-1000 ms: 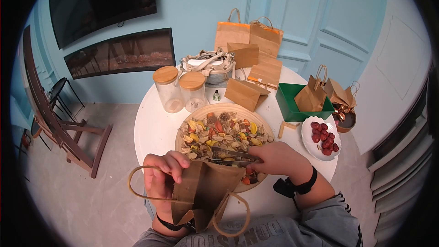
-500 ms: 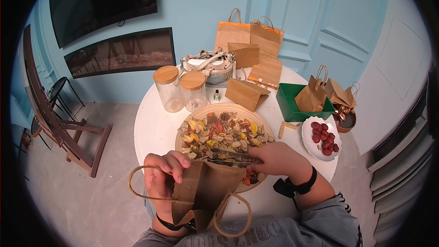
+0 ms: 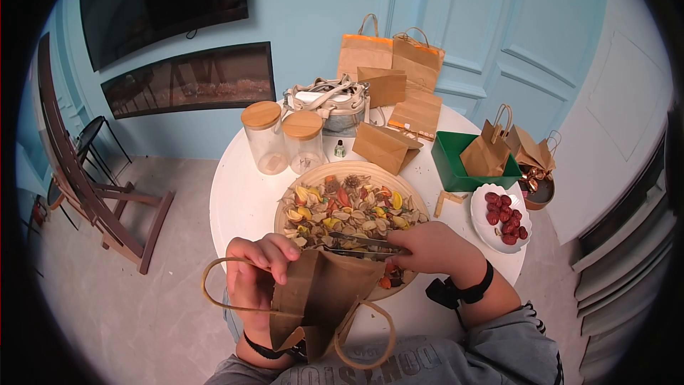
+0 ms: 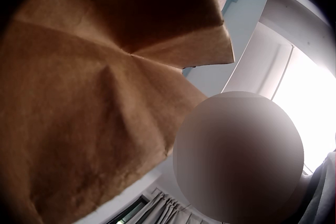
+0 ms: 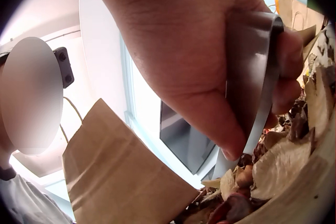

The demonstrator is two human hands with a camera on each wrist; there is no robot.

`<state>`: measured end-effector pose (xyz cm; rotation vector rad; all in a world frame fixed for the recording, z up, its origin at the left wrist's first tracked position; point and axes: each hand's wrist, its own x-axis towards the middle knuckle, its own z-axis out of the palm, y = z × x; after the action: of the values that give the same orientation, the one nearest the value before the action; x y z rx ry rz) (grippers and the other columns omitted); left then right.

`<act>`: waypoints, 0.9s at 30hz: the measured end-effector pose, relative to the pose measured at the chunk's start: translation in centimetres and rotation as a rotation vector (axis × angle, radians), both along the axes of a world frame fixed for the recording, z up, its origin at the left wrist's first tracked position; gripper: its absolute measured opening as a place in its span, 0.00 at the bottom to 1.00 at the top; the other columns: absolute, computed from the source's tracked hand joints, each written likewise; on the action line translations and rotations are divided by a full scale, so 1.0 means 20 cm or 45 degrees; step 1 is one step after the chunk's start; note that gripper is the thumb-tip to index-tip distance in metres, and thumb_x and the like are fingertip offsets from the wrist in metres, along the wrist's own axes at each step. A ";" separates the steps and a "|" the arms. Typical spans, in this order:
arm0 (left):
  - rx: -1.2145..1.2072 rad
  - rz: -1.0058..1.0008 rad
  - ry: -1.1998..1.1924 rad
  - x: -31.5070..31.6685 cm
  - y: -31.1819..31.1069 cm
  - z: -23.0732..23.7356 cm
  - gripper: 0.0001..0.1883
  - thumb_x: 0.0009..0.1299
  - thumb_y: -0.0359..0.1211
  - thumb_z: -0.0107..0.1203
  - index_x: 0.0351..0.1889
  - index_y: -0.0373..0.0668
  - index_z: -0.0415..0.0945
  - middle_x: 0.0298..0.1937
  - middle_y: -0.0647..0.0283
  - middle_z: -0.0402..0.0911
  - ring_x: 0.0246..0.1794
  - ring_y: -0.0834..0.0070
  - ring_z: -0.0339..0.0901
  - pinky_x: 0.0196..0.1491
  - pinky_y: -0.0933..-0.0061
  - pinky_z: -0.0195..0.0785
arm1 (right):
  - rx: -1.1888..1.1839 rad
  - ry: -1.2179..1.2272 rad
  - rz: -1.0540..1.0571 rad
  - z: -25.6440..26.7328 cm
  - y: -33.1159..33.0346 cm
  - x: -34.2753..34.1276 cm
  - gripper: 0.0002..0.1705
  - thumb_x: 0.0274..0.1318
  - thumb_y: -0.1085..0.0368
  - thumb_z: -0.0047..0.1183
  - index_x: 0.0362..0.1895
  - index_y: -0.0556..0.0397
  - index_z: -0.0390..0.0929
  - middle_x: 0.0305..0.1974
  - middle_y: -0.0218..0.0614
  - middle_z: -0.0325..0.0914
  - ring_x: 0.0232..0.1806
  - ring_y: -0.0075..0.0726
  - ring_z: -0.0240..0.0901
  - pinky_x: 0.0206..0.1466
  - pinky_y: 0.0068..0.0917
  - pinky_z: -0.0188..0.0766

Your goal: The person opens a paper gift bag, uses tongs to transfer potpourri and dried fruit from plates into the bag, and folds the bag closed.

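My left hand (image 3: 253,271) grips the edge of an open brown paper bag (image 3: 303,299) with looped handles, tilted at the near side of the round tray (image 3: 422,203). That bag (image 4: 79,108) fills much of the left wrist view. Metal tongs (image 3: 365,242) are pinched in my right hand (image 3: 442,249), their arms reaching left over dried petals (image 3: 349,207) near the bag's mouth. In the right wrist view, my right hand (image 5: 178,40) has thumb and fingers on opposite sides of the tongs (image 5: 249,61); their tips are hidden.
Two lidded glass jars (image 3: 304,150), a small bottle (image 3: 340,148) and a handbag (image 3: 342,110) stand behind the tray. Farther right are paper bags (image 3: 385,146), a green box (image 3: 450,164) holding another bag, and a white plate (image 3: 482,232) of red fruit.
The head view has shifted slightly. Both hands, the bag and the tongs stay in nearly the same positions.
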<state>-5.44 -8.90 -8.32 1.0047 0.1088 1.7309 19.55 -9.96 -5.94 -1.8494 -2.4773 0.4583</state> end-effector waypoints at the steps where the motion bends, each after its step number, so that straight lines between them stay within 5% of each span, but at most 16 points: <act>1: -0.001 0.001 -0.001 0.00 0.00 0.00 0.16 0.75 0.46 0.44 0.34 0.44 0.63 0.20 0.61 0.68 0.36 0.65 0.67 0.47 0.64 0.61 | -0.001 -0.001 0.001 0.00 0.00 0.00 0.15 0.53 0.51 0.54 0.34 0.48 0.74 0.25 0.43 0.76 0.32 0.52 0.75 0.35 0.43 0.69; 27: 0.010 -0.030 -0.037 0.00 0.01 0.00 0.19 0.76 0.50 0.40 0.34 0.45 0.64 0.20 0.61 0.69 0.37 0.65 0.68 0.48 0.64 0.62 | 0.001 0.021 0.009 -0.01 0.00 -0.01 0.16 0.53 0.49 0.54 0.35 0.48 0.74 0.25 0.43 0.76 0.31 0.52 0.75 0.34 0.43 0.69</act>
<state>-5.39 -8.73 -8.41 0.9825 0.0709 1.7250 19.44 -9.87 -6.14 -1.8297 -2.4735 0.4711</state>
